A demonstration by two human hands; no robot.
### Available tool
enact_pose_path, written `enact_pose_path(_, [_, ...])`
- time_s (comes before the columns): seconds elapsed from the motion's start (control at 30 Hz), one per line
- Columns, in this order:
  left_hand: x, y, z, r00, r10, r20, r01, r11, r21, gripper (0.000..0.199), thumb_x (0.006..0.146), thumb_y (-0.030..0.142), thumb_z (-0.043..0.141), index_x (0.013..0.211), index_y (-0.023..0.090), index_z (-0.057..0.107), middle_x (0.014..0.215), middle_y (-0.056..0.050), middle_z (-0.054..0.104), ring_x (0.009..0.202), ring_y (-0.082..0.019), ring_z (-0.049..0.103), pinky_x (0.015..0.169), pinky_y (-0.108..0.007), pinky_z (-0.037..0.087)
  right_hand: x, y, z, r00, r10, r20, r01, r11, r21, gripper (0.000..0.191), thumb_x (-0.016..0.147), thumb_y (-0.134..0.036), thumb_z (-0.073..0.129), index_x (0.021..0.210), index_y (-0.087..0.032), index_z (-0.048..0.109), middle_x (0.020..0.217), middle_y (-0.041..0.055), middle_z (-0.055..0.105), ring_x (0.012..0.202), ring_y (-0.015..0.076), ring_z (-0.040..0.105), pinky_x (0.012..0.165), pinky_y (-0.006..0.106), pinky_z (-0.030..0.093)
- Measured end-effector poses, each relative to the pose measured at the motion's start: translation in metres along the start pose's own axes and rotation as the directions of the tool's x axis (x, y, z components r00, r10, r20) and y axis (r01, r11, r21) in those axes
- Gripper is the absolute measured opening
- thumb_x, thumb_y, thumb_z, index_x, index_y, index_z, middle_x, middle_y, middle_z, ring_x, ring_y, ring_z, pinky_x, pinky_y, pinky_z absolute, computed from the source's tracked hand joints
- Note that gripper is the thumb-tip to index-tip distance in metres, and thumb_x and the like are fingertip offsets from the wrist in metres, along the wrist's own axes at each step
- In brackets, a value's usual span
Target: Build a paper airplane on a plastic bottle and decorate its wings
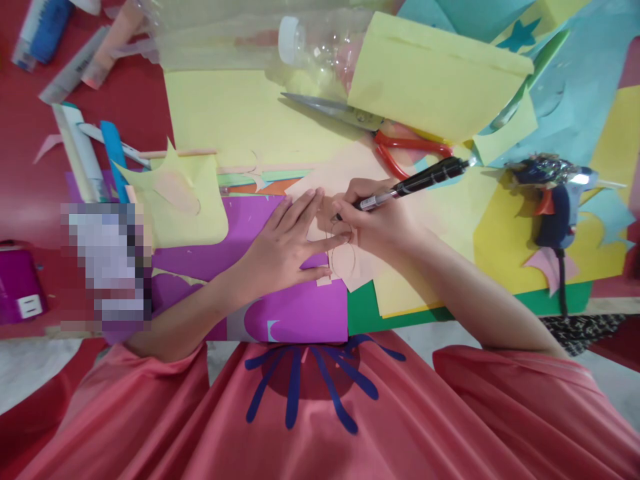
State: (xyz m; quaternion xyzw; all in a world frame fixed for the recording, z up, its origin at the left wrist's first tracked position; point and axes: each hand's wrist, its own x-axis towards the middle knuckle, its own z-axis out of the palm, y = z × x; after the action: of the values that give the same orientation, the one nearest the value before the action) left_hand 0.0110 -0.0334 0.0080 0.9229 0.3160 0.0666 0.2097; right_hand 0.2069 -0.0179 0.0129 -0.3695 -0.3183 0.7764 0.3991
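Observation:
My right hand (383, 217) is closed around a black pen (417, 180), its tip low over a peach sheet of paper (367, 263). On that sheet a drawn round outline (344, 259) shows beside my fingers. My left hand (287, 243) lies flat with fingers spread, across the peach paper's left edge and a purple sheet (320, 310). Just beyond my right hand rest scissors with red handles (385, 140), blades pointing left.
A clear plastic bottle (325, 50) lies at the back beside folded yellow paper (435, 77). A glue gun (557, 200) is at the right. Markers (83, 147), yellow cut paper (195, 207) and a blurred-out object (107, 267) are at the left.

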Motion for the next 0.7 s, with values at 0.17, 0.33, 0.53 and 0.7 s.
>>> enact_pose_path(0.17, [0.0009, 0.0006, -0.0015, 1.0, -0.005, 0.014, 0.005, 1.0, -0.003, 0.059, 0.085, 0.04, 0.071, 0.141, 0.037, 0.052, 0.166, -0.009, 0.018, 0.151, -0.035, 0.022, 0.121, -0.058, 0.022, -0.0011, -0.0025, 0.0023, 0.998, -0.063, -0.001, 0.063, 0.998, -0.023, 0.043, 0.079, -0.032, 0.077, 0.06, -0.02, 0.04, 0.054, -0.0073, 0.035, 0.051, 0.0066, 0.038, 0.043, 0.022, 0.026])
enact_pose_path(0.33, [0.0002, -0.0004, 0.0012, 1.0, 0.008, 0.002, -0.008, 1.0, -0.006, 0.059, 0.089, 0.045, 0.065, 0.144, 0.037, 0.047, 0.166, -0.011, 0.013, 0.151, -0.036, 0.022, 0.121, -0.058, 0.022, -0.0005, -0.0016, 0.003, 0.994, -0.11, -0.02, 0.11, 0.994, 0.0, 0.042, 0.079, -0.027, 0.077, 0.061, -0.019, 0.04, 0.058, -0.0067, 0.04, 0.052, 0.0063, 0.04, 0.043, 0.023, 0.028])
enact_pose_path(0.53, [0.0, -0.0008, 0.0029, 1.0, 0.013, -0.014, -0.013, 1.0, -0.001, 0.06, 0.088, 0.045, 0.065, 0.145, 0.036, 0.046, 0.165, -0.014, 0.016, 0.151, -0.037, 0.022, 0.12, -0.059, 0.023, 0.0018, 0.0005, 0.0036, 0.982, -0.183, -0.05, 0.179, 0.98, -0.083, 0.04, 0.078, -0.031, 0.078, 0.063, -0.02, 0.043, 0.055, -0.0067, 0.045, 0.048, 0.0063, 0.04, 0.046, 0.026, 0.031])
enact_pose_path(0.7, [0.0016, 0.0016, -0.0006, 1.0, -0.004, 0.001, 0.004, 1.0, -0.007, 0.059, 0.086, 0.042, 0.07, 0.141, 0.036, 0.051, 0.164, -0.014, 0.022, 0.151, -0.036, 0.023, 0.12, -0.06, 0.024, 0.0032, 0.0065, -0.0029, 0.98, -0.177, -0.09, 0.166, 0.98, -0.11, 0.036, 0.081, -0.031, 0.076, 0.067, -0.022, 0.044, 0.054, -0.0068, 0.043, 0.05, 0.0085, 0.038, 0.049, 0.028, 0.033])
